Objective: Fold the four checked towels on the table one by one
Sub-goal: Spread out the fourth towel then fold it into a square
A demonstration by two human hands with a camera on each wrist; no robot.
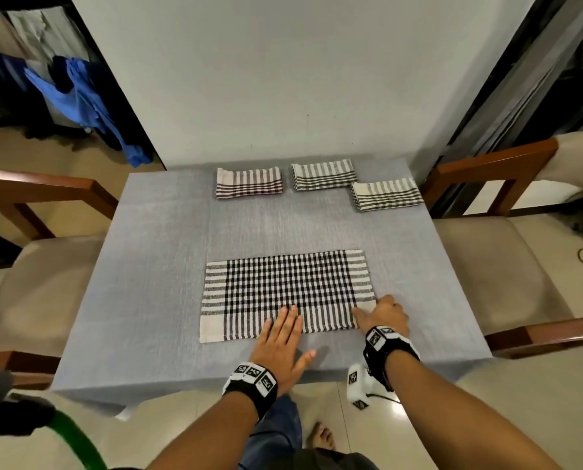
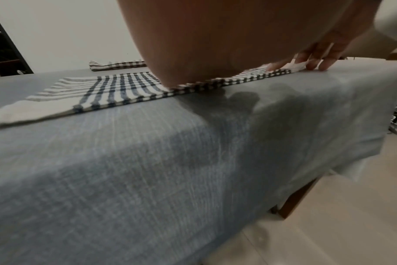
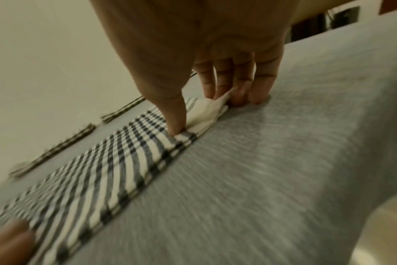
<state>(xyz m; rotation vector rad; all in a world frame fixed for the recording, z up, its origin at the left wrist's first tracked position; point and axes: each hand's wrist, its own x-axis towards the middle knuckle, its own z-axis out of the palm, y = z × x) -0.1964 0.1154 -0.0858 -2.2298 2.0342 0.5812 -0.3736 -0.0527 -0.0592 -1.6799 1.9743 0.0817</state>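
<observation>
A black-and-white checked towel lies flat near the front of the grey-clothed table. My left hand presses on the middle of its near edge with straight fingers, the palm over the hem. My right hand pinches the towel's near right white corner, thumb on top and fingers curled at its edge, lifting it slightly. Three folded checked towels lie along the far side.
Wooden chairs with beige cushions stand at the left and right of the table. A white wall rises right behind it. Blue clothes hang at the back left. The table's front edge is just under my wrists.
</observation>
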